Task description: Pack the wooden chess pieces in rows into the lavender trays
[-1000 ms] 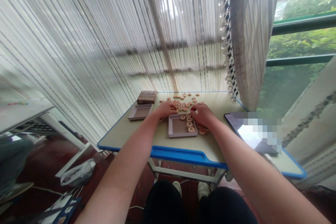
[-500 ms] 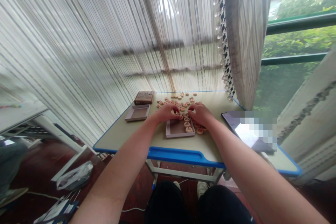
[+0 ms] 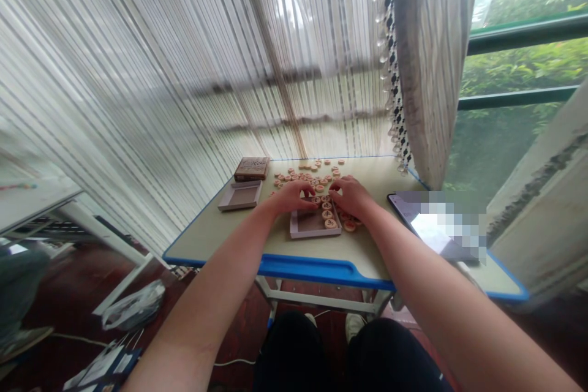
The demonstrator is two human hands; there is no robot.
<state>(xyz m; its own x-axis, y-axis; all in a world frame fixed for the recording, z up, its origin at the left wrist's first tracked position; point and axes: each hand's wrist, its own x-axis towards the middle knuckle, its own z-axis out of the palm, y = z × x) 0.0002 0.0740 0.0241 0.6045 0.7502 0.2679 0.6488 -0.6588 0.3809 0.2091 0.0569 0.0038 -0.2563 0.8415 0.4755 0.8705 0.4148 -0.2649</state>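
Note:
A shallow open box (image 3: 315,234) stands on the desk in front of me. Along its right side runs a column of round wooden pieces (image 3: 328,215) with dark characters. My left hand (image 3: 296,196) is curved over the box's back left part, thumb and fingertips at a piece (image 3: 316,200) in the back row. At the back right corner my right hand (image 3: 350,195) is bent, its fingertips by the top of the column; whether it grips a piece is hidden. More loose pieces (image 3: 320,188) lie scattered behind the box, and several lie to its right, partly under my right hand.
An open box half (image 3: 240,196) and a brown printed box (image 3: 252,168) sit at the desk's back left. A tablet (image 3: 432,226) lies on the right. The desk (image 3: 206,234) has a blue front edge, and curtains hang behind it.
The view has shifted very slightly. My left fingertips have moved a little, and the piece beside them shows more clearly in the back row. My right hand is nearly still.

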